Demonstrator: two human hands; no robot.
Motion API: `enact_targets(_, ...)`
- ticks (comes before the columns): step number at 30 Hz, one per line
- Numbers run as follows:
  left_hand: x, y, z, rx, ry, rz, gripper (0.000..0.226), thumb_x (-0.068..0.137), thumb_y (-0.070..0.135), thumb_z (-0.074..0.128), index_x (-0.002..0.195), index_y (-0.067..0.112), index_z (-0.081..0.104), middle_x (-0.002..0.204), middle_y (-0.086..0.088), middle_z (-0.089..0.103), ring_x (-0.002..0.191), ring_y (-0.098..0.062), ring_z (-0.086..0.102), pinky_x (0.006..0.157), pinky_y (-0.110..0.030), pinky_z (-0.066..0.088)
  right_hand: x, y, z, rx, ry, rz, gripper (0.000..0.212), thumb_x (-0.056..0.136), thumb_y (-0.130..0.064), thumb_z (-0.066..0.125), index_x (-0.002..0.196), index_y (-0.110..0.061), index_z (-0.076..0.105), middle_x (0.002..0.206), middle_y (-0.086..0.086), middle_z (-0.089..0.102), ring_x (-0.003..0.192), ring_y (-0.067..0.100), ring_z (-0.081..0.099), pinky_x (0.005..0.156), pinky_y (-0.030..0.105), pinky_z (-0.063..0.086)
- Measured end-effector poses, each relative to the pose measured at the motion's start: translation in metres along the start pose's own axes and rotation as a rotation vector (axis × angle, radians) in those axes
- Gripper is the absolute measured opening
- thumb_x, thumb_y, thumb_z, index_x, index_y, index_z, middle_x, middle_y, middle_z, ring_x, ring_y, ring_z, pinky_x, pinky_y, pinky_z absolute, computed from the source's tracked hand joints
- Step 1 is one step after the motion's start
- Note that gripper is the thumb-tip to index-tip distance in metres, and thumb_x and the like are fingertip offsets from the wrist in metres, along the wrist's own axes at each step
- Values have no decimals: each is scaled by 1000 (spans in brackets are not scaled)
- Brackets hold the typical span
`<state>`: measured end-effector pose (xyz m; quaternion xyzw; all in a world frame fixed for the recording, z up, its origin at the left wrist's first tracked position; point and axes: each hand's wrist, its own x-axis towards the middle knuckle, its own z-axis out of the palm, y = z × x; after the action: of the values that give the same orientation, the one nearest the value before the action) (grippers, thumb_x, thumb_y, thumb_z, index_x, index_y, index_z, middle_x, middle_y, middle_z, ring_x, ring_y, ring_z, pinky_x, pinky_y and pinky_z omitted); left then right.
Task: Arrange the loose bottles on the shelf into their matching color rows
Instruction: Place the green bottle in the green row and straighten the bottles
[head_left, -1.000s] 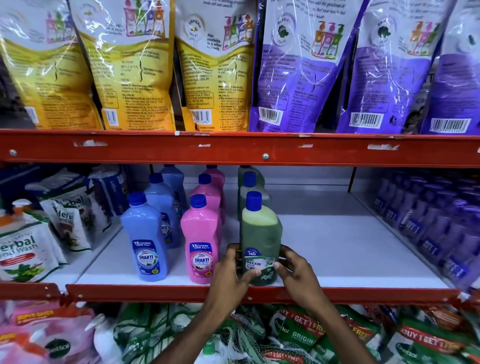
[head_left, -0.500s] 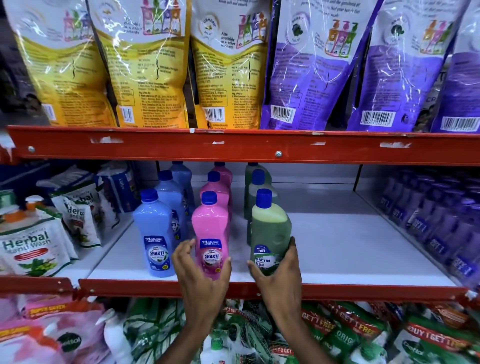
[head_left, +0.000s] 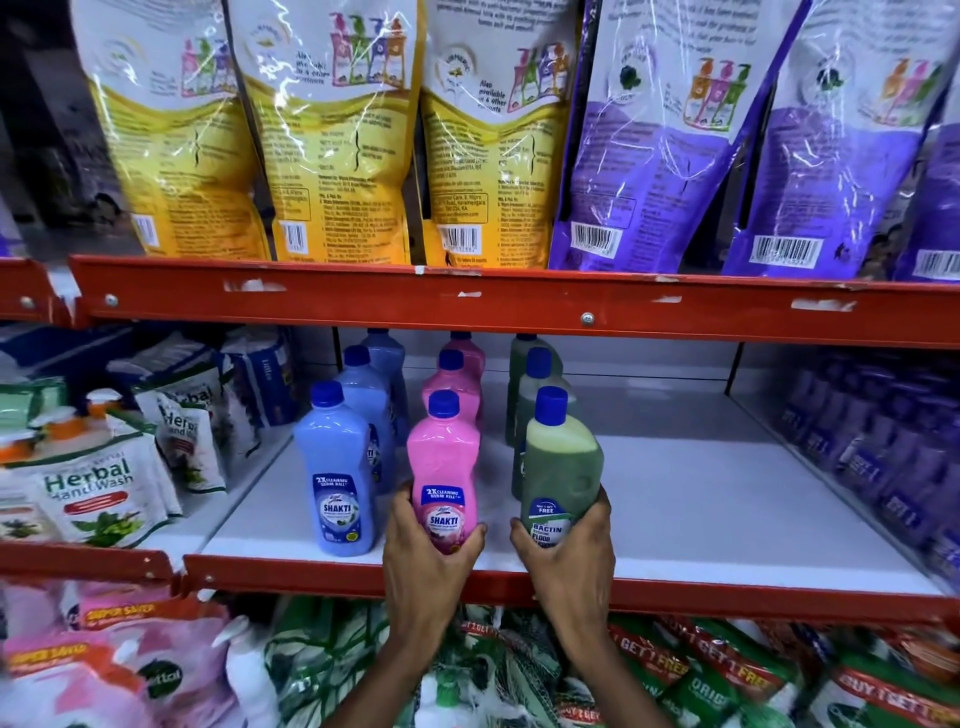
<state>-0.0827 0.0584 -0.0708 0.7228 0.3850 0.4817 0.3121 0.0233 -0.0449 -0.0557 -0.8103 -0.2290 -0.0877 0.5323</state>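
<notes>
A single head-worn wide-angle view faces the red metal shelf rack (head_left: 467, 304) straight on from close range, tilted slightly downward. The white middle shelf board (head_left: 675, 493) sits centred, the rows above and below it cut off at the frame edges.

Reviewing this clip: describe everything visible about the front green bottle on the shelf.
The front green bottle is glossy plastic with a blue screw cap, filled with green liquid that looks paler near the shoulder. Its label reads "BACTIN" with a "FREE" badge above. It leans slightly left at the head of the green row, near the front edge of the white shelf. The right hand wraps its lower part, covering the base, so whether it rests on the shelf is unclear.
</notes>
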Motion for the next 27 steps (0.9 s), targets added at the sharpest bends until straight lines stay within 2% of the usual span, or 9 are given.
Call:
enact_targets(8,2,-4,-2,-15,-27,-7,91,55,53,88,125,22,38,111,-5,64,91,-19,67,76,-37,63,3,4,2,8,-12,-36,104,57,-41,87,139,-11,31,114,10,59,91,24,65,68,30,55)
enact_targets(10,2,-3,-5,-45,-64,-8,94,55,55,87,129,22,38,117,-4,63,97,-17,67,79,-31,61,2,5,2,19,-15,-33,116,57,-45,87,146,-13,21,129,14,53,109,28,61,83,39,59)
enact_targets(12,-3,-5,-11,-77,-91,5,100,57,56,86,137,23,35,130,-3,59,110,-16,63,88,-26,56,-6,3,-1,63,16,-1,121,58,-47,87,151,-18,13,146,14,38,130,29,46,101,46,51)
enact_targets(15,-16,-11,-37,-134,-48,42,88,69,48,82,141,22,39,139,0,51,125,-16,52,101,-30,47,-38,-9,-7,202,175,-83,98,71,-34,81,148,-17,24,147,8,36,133,19,37,104,36,40)
enact_targets(17,-17,-23,-61,-116,62,195,62,78,43,74,127,14,50,125,-4,55,117,-21,53,99,-38,47,-63,-19,-4,244,257,-242,76,74,-32,71,140,-15,37,136,2,44,126,19,43,104,36,43)
enact_targets(19,-7,-40,-83,-81,164,278,53,76,37,70,116,6,53,115,-9,54,111,-25,52,96,-41,45,-78,-26,13,193,214,-268,72,76,-33,67,139,-17,38,134,-6,45,126,18,47,105,36,43)
enact_targets(22,19,-55,-101,-71,184,202,65,70,29,78,121,5,46,121,-12,47,116,-30,49,98,-39,43,-85,-41,45,119,33,-176,90,77,-37,74,148,-26,21,153,-1,32,140,17,36,113,36,37)
enact_targets(24,33,-61,-103,-33,111,140,81,66,27,86,130,7,40,128,-12,44,121,-30,48,99,-42,46,-85,-53,63,80,-35,-101,105,75,-44,76,153,-19,11,161,5,20,147,20,26,115,29,27)
enact_targets(27,44,-68,-99,-26,-14,65,99,59,35,91,136,9,34,133,-12,44,124,-28,50,95,-35,50,-79,-67,79,14,-42,34,113,68,-46,81,151,-6,16,152,17,38,136,29,43,105,28,38)
